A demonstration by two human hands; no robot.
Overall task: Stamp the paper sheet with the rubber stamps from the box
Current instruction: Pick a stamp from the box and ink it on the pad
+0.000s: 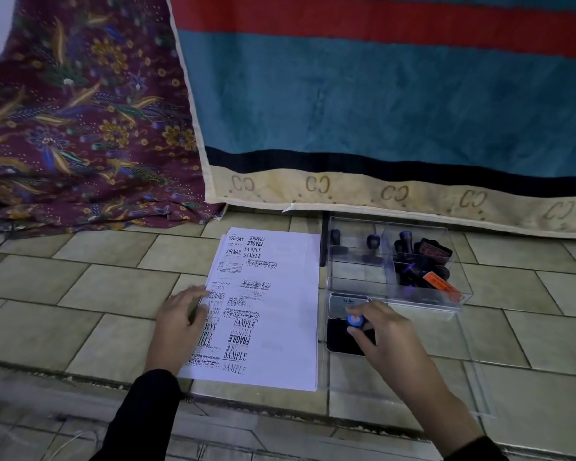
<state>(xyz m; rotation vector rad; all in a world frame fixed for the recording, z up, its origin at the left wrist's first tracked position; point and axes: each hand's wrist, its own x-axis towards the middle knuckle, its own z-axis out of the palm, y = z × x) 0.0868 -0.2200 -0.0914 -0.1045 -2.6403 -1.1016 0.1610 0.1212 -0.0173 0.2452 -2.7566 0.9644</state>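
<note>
A rubber stamp (355, 320), likely light and rigid, is gripped by its knob in the right hand's (384, 331) fingers (363, 339) over the ink pad (341, 341). The flimsy paper sheet (283, 294) is pinned by the flattened left hand (183, 319).

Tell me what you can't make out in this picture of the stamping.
Head view, stamp: its rubber face is hidden under its own handle and the right hand; contact with the ink pad unclear.
Head view, paper sheet: prints at its left edge are covered by the left hand.
Head view, stamps in the box: too dark and small to read.
</note>
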